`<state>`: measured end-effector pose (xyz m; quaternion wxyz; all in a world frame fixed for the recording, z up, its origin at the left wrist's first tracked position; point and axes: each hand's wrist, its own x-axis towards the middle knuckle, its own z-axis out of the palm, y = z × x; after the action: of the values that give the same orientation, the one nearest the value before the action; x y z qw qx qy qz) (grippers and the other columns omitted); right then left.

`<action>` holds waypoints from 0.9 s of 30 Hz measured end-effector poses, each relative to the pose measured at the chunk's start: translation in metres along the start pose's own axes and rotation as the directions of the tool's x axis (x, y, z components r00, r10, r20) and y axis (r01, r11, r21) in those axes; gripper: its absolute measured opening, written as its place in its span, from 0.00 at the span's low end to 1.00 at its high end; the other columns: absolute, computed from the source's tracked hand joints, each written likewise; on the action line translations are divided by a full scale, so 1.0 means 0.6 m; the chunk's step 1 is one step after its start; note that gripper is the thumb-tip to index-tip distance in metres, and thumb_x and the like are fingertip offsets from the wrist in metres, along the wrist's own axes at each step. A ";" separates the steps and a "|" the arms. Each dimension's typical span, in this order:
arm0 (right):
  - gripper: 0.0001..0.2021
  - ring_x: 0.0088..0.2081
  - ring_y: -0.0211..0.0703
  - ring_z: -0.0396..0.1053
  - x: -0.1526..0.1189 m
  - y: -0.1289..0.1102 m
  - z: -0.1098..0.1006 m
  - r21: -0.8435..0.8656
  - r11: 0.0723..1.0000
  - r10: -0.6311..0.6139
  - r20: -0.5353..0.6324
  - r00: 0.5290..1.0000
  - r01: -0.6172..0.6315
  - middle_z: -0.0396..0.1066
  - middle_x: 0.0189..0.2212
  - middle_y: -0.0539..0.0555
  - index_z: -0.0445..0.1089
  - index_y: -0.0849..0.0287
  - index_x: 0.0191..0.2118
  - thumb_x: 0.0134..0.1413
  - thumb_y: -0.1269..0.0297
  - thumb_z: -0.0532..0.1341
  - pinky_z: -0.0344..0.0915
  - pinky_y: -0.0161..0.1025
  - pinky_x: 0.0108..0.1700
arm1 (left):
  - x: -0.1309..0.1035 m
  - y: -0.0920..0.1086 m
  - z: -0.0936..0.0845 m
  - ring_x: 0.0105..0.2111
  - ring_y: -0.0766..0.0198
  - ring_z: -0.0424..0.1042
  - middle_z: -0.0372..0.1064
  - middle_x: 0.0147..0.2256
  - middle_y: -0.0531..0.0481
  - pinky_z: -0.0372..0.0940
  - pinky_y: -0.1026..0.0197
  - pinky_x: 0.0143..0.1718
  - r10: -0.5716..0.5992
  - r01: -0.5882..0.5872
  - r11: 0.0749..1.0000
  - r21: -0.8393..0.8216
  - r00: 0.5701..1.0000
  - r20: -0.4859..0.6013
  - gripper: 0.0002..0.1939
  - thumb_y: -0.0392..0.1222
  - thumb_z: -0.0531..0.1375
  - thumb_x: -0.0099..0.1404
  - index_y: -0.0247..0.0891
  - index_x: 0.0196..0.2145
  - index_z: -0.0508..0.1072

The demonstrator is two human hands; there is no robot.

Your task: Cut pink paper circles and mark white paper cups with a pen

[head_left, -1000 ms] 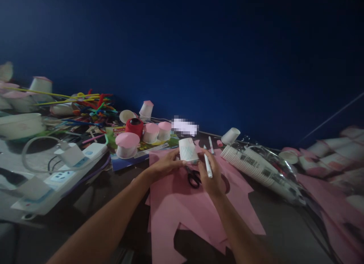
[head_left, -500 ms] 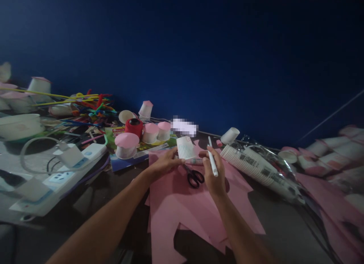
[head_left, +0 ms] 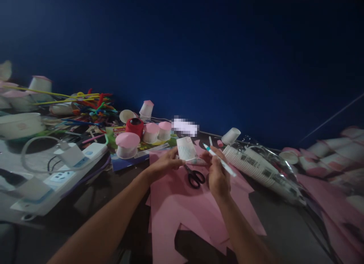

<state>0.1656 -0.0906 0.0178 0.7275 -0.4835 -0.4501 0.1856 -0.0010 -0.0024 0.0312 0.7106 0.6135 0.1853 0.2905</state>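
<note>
"What does your left hand (head_left: 166, 163) hold?"

"A white paper cup (head_left: 186, 149) with a pale teal pattern, slightly tilted, in front of you above the pink paper sheets (head_left: 167, 211). Your thumb presses along its lower edge; the other fingers are at its left side, partly hidden."

"And your right hand (head_left: 218, 176)?"

"It pinches a white marker (head_left: 224, 165) with a teal band between thumb and fingers. The marker slants, its upper end pointing up and left — near the cup, but apart from it."

"What lies between your hands?"

"Black-handled scissors (head_left: 195, 178), resting on the pink sheets, handles towards you."

"What is farther out?"

"To the left, three pink-topped paper cups (head_left: 127, 144) stand near a red object with a black top (head_left: 134, 128). Beyond them are colourful pipe cleaners (head_left: 99, 104), and nearer you a white power strip (head_left: 61, 176) with plugs in it. To the right, a plain paper cup (head_left: 231, 135) lies tipped beside a long stack of paper cups (head_left: 256, 165) in clear plastic."
</note>
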 end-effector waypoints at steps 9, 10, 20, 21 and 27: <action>0.09 0.26 0.41 0.67 0.002 -0.007 0.000 0.144 0.984 0.114 -0.036 0.993 -0.107 0.69 0.22 0.50 0.72 0.56 0.31 0.53 0.56 0.61 0.67 0.40 0.31 | 0.000 -0.004 0.000 0.21 0.73 0.52 0.57 0.25 0.57 0.47 0.67 0.21 -0.054 0.054 0.998 0.012 0.998 -0.014 0.19 0.38 0.62 0.52 0.35 0.43 0.65; 0.10 0.25 0.41 0.66 0.003 -0.008 0.000 0.148 0.983 0.118 -0.042 0.992 -0.111 0.68 0.22 0.50 0.72 0.56 0.30 0.53 0.56 0.61 0.66 0.40 0.30 | 0.000 -0.004 0.000 0.20 0.73 0.52 0.57 0.25 0.57 0.46 0.67 0.20 -0.060 0.061 0.998 0.014 0.998 -0.011 0.20 0.38 0.62 0.53 0.35 0.44 0.65; 0.13 0.22 0.39 0.67 0.005 -0.013 0.002 0.042 0.989 0.141 -0.079 0.987 -0.138 0.67 0.19 0.48 0.69 0.58 0.27 0.54 0.54 0.59 0.66 0.37 0.28 | -0.001 -0.003 0.002 0.21 0.74 0.53 0.60 0.28 0.55 0.47 0.68 0.20 -0.057 0.057 0.998 0.016 0.998 0.012 0.23 0.38 0.61 0.53 0.36 0.48 0.66; 0.13 0.22 0.39 0.67 0.004 -0.012 0.001 0.017 0.991 0.133 -0.077 0.988 -0.132 0.68 0.19 0.48 0.69 0.58 0.27 0.54 0.54 0.59 0.66 0.36 0.28 | -0.001 -0.001 0.002 0.21 0.74 0.53 0.60 0.28 0.55 0.46 0.68 0.19 -0.069 0.068 0.998 0.017 0.998 0.014 0.23 0.38 0.61 0.53 0.36 0.48 0.66; 0.14 0.21 0.37 0.66 0.003 -0.006 -0.001 0.035 0.988 0.153 -0.069 0.986 -0.151 0.67 0.18 0.48 0.69 0.60 0.27 0.53 0.53 0.59 0.65 0.34 0.26 | -0.002 0.003 0.004 0.19 0.74 0.52 0.57 0.25 0.57 0.44 0.68 0.18 -0.077 0.077 0.997 0.011 0.997 0.015 0.23 0.37 0.61 0.53 0.35 0.47 0.66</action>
<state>0.1664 -0.0910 0.0219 0.7338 -0.5121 -0.3828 0.2299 -0.0009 -0.0051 0.0334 0.7193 0.6119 0.2048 0.2573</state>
